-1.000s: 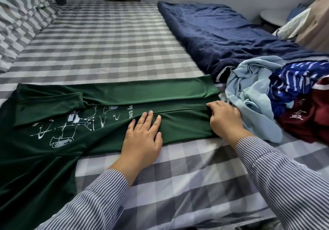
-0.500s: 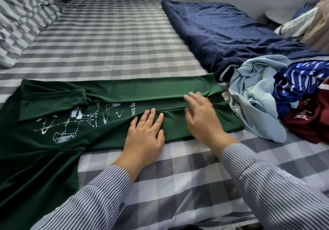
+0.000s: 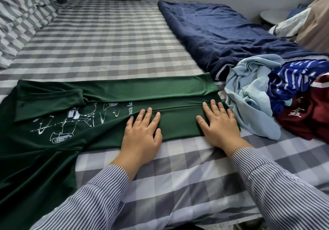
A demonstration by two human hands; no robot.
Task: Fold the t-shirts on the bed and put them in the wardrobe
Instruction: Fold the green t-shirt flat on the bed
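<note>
Bed [image 3: 106,39]: flat surface w/ grey-and-white checked sheet, weave smooth, few creases; near edge cut off at frame bottom. Navy blanket [image 3: 222,32]: rumpled, soft-looking, laid lengthwise along far right side of bed. Green t-shirt [image 3: 169,89]: dark, smooth knit w/ slight sheen, spread sideways across near part of bed; both long sides folded inward to meet along a centre seam-like line, forming a long band on the right; white line-art print and partial lettering ("par la") half covered by the fold; left portion drapes off bed edge and leaves the frame. Striped pillows [image 3: 19,14]: grey/white, stacked at far left, partly cropped. Pile of unfolded shirts just right of green one: pale blue [image 3: 249,94], blue w/ white stripes [image 3: 292,80], maroon [image 3: 308,119] w/ white print too small to read; maroon cut by frame edge. Left hand [image 3: 142,133]: flat, fingers straight and together, pressing near folded flap. Right hand [image 3: 219,122]: flat, fingers spread, pressing same flap near hem end. Both sleeves striped, woven.
</note>
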